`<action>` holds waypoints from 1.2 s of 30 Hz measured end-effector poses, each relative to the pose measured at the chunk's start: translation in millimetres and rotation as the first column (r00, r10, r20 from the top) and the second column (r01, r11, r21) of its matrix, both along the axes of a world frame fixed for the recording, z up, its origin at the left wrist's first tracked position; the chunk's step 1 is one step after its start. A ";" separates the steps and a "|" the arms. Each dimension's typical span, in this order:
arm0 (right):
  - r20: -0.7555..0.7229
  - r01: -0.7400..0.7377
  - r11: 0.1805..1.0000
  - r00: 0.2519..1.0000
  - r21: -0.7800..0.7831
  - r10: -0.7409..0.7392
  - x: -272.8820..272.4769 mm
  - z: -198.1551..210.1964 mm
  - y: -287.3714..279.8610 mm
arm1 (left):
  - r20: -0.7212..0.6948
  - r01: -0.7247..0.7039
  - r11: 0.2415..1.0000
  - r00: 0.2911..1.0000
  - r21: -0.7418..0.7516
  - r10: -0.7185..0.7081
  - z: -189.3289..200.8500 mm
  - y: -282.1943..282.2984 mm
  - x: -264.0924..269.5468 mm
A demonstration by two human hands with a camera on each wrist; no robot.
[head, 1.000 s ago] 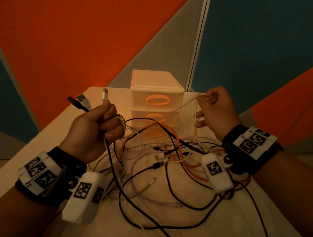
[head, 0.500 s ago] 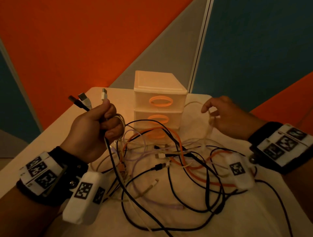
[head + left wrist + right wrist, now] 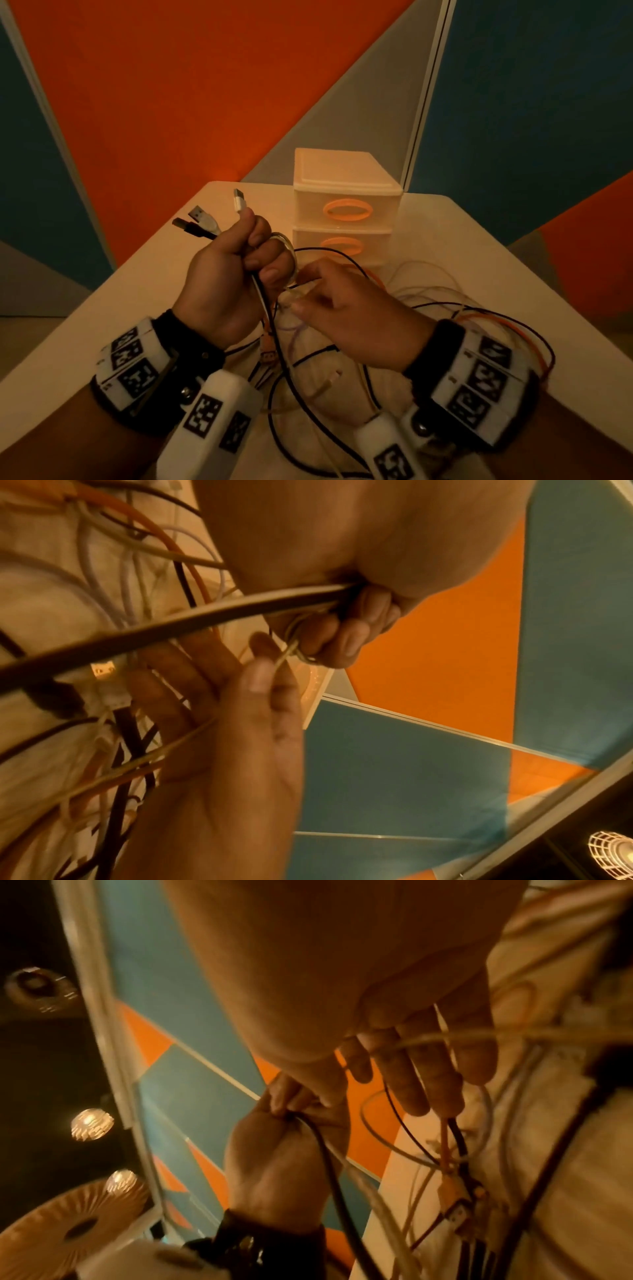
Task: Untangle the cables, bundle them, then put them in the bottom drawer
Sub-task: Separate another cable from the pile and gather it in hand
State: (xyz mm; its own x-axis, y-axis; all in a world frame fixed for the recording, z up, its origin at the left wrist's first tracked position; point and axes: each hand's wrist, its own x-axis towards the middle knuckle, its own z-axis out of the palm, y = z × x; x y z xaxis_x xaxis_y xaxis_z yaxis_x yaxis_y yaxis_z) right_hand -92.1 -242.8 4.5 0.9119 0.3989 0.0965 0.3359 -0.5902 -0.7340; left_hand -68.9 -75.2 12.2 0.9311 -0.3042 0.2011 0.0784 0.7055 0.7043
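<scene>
While the left hand [image 3: 233,274] stays out of the pile, fisted round several cables with three USB plugs [image 3: 212,219] poking out above its knuckles, the right hand [image 3: 346,311] is right beside it, thumb and forefinger pinching a thin pale cable [image 3: 287,650] at the loop wound round the left fingers [image 3: 346,639]. The other right fingers lie loosely straight. The rest of the cable tangle [image 3: 428,315], black, orange, white and lilac, lies on the table [image 3: 120,308] beneath and to the right of both hands, in front of the small drawer unit [image 3: 342,192], whose drawers look closed; the bottom one is largely hidden behind the hands.

The risks, as I judge them: pulling the pale strand hard while the fist is tight could cinch its loop into a knot on the fingers. The thick black cable [image 3: 274,342] hanging from the fist crosses other strands, so lifting could drag the whole heap along. Slackening the fist to free the loop might drop the gathered plugs back into the pile.
</scene>
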 end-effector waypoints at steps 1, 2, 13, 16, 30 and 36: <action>-0.087 0.006 0.997 0.996 0.083 0.001 4.7 -5.0 3.5 | -0.003 0.005 1.000 1.000 -0.008 -0.005 0.2 0.7 0.4; -0.174 0.002 0.988 0.984 0.157 0.025 8.9 -9.3 3.0 | -0.007 0.009 1.000 1.000 -0.013 -0.009 0.5 1.4 0.7; -0.385 0.098 0.993 0.915 -0.065 -0.116 32.3 1.6 -68.5 | -0.061 0.056 0.995 0.997 0.079 -0.051 -6.1 4.2 7.5; 0.026 0.257 0.953 0.966 -0.160 -0.257 38.3 2.8 -54.4 | -0.022 0.138 0.976 0.990 0.168 -0.137 -9.3 -3.8 2.7; 0.175 -0.041 0.937 0.984 0.347 -0.021 10.4 20.1 -21.6 | 0.047 0.124 0.924 0.987 0.361 -0.151 -7.2 -13.8 -6.5; -0.116 -0.137 0.947 0.977 0.291 0.178 3.1 -1.3 -22.9 | -0.064 0.007 0.998 0.998 0.055 -0.004 -8.9 -1.2 9.0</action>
State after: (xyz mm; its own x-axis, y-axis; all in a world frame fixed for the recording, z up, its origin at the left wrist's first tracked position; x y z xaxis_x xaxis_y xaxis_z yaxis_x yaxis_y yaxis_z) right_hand -89.0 -265.7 3.2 0.8519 0.5137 0.1017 0.2904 -0.3019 -0.9081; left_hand -59.9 -76.4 3.3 0.9398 -0.3185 0.1241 0.1284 0.6653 0.7354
